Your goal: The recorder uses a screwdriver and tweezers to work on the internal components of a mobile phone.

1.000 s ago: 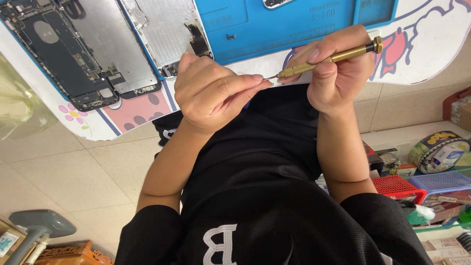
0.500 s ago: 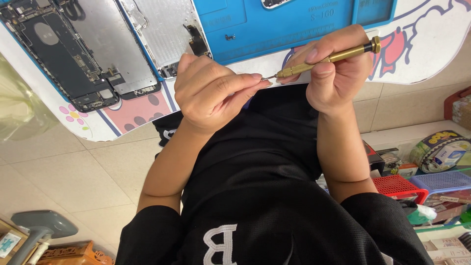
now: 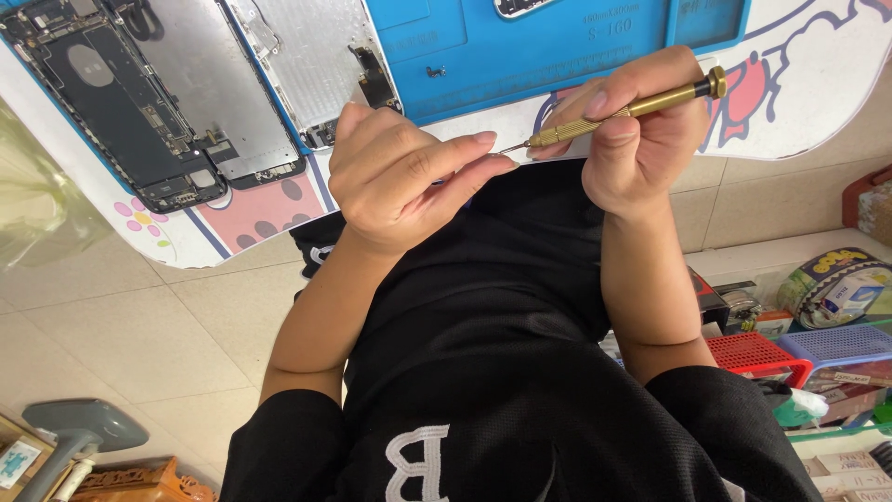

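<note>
The right hand [image 3: 641, 139] is closed around a slim brass-coloured precision screwdriver [image 3: 618, 112], held near the table edge with its fine tip pointing left. The left hand [image 3: 409, 177] is curled, thumb and forefinger pinched together at the tip; whether they hold anything cannot be told. An opened black smartphone chassis [image 3: 121, 102] lies far left beside a blue rubber work mat [image 3: 557, 56].
</note>
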